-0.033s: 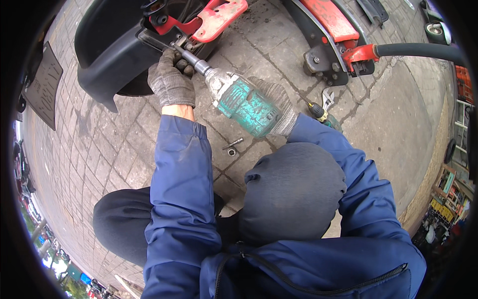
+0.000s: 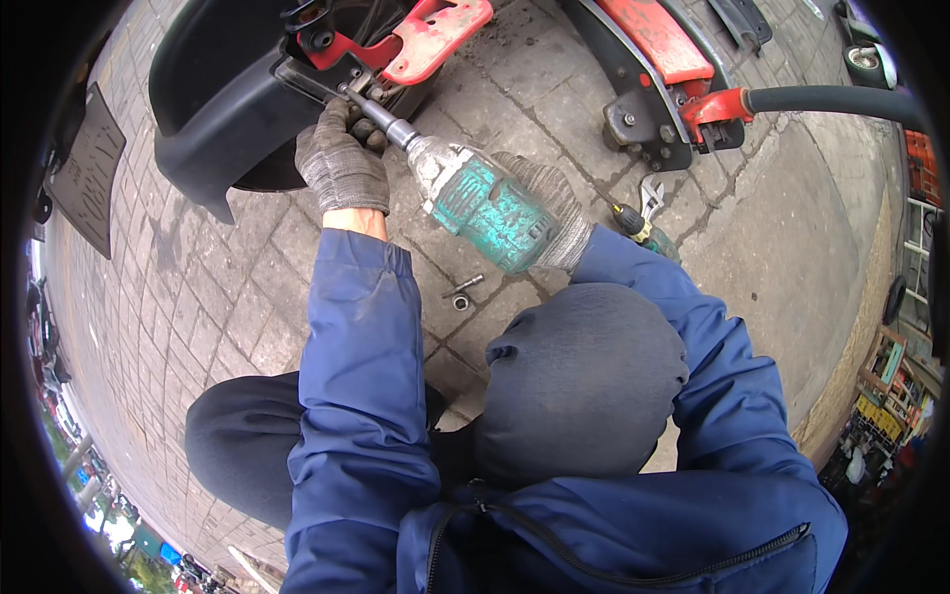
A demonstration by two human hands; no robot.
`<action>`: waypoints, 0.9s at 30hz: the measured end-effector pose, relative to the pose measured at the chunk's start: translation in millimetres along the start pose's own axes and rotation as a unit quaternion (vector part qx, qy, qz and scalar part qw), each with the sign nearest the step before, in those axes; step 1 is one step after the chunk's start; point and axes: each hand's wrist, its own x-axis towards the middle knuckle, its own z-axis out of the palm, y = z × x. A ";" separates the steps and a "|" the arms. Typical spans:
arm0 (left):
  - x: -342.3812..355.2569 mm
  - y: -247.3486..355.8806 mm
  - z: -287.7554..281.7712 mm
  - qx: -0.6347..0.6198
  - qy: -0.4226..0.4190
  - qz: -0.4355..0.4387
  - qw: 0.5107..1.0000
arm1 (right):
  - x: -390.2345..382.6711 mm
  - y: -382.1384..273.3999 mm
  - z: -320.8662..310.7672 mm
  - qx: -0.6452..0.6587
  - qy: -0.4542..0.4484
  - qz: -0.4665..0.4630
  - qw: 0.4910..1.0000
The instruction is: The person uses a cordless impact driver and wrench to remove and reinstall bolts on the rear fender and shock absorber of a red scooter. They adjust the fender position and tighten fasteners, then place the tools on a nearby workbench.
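A worn teal impact wrench [image 2: 492,213] lies slantwise in front of me, with my gloved right hand [image 2: 556,203] closed round its rear; the handle is hidden. Its long socket extension [image 2: 381,117] reaches up-left to a bolt spot on the red bracket [image 2: 435,42] by a black plastic fender [image 2: 213,129]. My gloved left hand [image 2: 341,168] is at the fender's edge, fingers curled close beside and below the extension's tip. What those fingers grip is hidden. Both gloves are grey and dirty.
On the paving lie a small socket [image 2: 460,303], a short metal bit [image 2: 463,285], an adjustable wrench [image 2: 651,198] and a yellow-black screwdriver [image 2: 633,223]. At the right stands another red-and-black vehicle part [image 2: 658,49] with a black tube [image 2: 831,101]. A licence plate [image 2: 87,173] is at far left.
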 end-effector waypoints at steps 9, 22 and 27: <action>3.4 -5.7 3.4 -0.002 0.011 0.008 1.000 | 1.5 -0.5 -1.8 -0.022 -0.063 0.054 0.996; -9.3 -7.1 13.3 -0.008 0.061 -0.033 0.998 | 9.5 -26.3 -19.4 -0.010 -0.088 0.137 0.987; -13.7 -0.7 15.1 -0.015 0.030 -0.110 0.993 | 4.9 1.1 1.5 0.248 -0.014 0.153 0.956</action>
